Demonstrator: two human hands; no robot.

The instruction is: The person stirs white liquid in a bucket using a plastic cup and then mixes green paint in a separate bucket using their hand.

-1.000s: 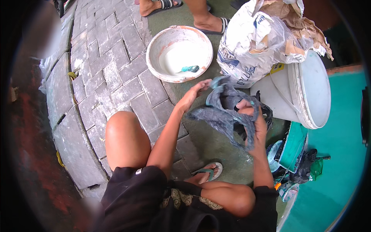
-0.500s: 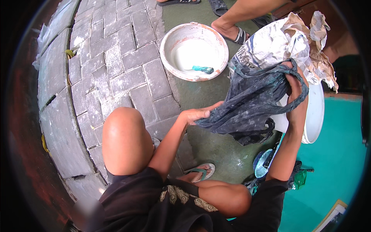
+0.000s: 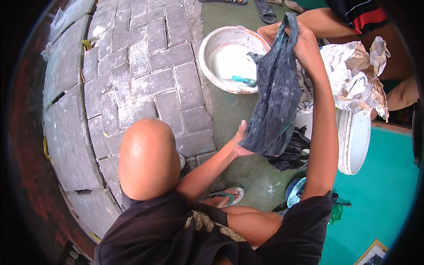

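A crumpled, dusty black plastic bag [image 3: 277, 90] hangs stretched between my two hands. Up at its top, my right hand [image 3: 304, 42] is closed round the twisted handles. Against the bag's lower end rests my left hand [image 3: 242, 142], thumb raised and apart; its fingers are mostly hidden behind the plastic. Partly behind the bag stands a round whitish basin [image 3: 211, 79] of white liquid. In the liquid lies a teal-smeared thing [image 3: 243, 81], its kind unclear.
Crumpled white-and-brown paper [image 3: 349, 70] lies by a white bucket [image 3: 353, 141] at the right. Beside my right forearm is a small blue-stained container [image 3: 293, 193]. Another person's leg [image 3: 324, 23] reaches in behind the basin. Grey paving [image 3: 145, 79] covers the left, beside a teal wall [image 3: 375, 185].
My right hand has risen up and leftward, pulling the bag from a slanted spread into an upright, narrow hang. My left hand has moved right and slightly down, its thumb now lifted.
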